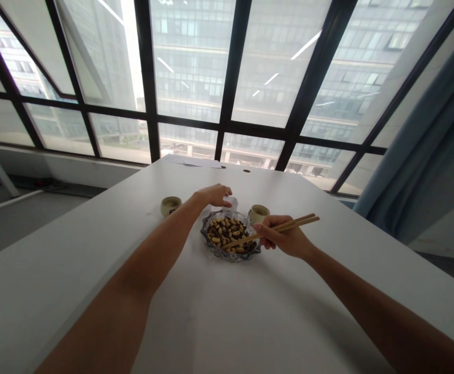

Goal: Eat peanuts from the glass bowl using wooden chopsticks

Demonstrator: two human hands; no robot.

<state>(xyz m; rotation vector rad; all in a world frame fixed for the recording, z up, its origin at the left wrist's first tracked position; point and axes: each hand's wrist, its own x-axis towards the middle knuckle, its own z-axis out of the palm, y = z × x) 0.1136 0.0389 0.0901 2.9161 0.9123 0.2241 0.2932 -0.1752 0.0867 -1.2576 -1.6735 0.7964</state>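
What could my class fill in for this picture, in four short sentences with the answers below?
1. The ____ hand holds the chopsticks.
2. On the table stand ____ green cups.
3. The chopsticks slant down into the bowl, and the colour of the table under it is ____.
4. The curtain beside the window is ____.

Missing words: right; two; white; blue.
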